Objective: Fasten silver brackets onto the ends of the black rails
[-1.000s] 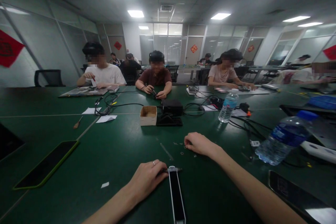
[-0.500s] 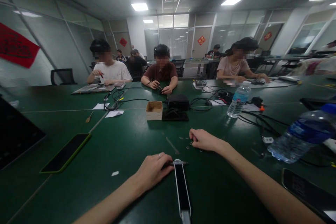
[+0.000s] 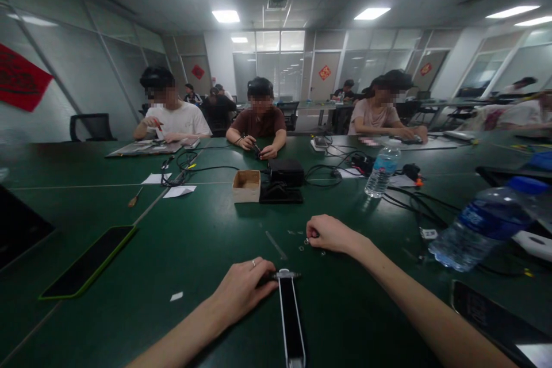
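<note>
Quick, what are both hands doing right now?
Left hand: closed on the thin rod across the end of the white-edged black device.
Right hand: fingertips at a small shiny ring; can't tell if gripped.

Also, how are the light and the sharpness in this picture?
Head view: ceiling lamps glare white, the green table looks dim, the large bottle looks stretched near the edge, and the tiny pieces by the right hand are too soft to identify.

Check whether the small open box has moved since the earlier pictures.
No; the open box still stands at the same spot along the crosswise table seam, beside the black stand.
</note>
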The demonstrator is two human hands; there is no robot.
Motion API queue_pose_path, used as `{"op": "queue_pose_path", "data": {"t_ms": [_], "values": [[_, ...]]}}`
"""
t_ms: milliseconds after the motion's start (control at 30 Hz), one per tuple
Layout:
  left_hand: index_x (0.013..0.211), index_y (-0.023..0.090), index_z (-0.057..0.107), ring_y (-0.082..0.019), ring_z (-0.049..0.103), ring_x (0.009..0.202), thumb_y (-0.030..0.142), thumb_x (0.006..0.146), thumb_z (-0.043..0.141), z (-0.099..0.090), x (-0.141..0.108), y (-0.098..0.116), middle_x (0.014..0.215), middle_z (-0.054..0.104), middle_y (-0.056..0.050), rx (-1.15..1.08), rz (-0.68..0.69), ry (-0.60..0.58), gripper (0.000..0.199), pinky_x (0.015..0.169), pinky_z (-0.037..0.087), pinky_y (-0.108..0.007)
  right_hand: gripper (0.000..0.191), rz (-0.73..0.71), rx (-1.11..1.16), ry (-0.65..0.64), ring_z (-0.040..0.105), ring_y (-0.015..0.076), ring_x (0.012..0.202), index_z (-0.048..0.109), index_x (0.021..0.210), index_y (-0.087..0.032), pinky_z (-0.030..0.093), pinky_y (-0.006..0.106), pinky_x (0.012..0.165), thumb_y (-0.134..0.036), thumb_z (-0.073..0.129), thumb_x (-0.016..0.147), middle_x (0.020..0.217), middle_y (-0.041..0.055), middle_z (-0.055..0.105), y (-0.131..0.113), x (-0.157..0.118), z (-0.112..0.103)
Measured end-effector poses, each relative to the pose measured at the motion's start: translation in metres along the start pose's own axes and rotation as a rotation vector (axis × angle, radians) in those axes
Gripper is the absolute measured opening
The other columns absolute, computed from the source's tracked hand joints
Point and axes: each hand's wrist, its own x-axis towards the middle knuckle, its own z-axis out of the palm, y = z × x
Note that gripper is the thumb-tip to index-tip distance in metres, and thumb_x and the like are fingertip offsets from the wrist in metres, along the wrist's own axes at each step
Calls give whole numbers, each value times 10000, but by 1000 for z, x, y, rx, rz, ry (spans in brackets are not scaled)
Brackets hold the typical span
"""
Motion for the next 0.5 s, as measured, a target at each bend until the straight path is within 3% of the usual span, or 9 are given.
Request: {"op": "queue_pose_path", "data": {"t_ms": [133,300,500], "values": [[1006,193,563,-163,636,764,225,888,619,-1,0,2,902,648,-9,-2,-12,-7,134,665,472,-241,129,9,10,-53,617,180,739,647,834,-192,392,250,586,-289,608,758,843,30,667,-2,7,5],[998,187,573,-166,633,758,213,867,637,-3,0,5,886,647,-11,-11,-49,-9,148,666,474,-247,177,-48,-35,-36,600,224,807,624,765,-188,391,317,706,-362,590,764,851,56,648,-2,8,10],[1001,180,572,-165,621,752,232,858,636,-9,2,8,892,640,-18,-58,-73,-29,165,665,475,-250,132,-81,-8,-43,576,195,792,618,832,-194,374,283,670,-284,593,738,856,32,633,-1,-2,2]]}}
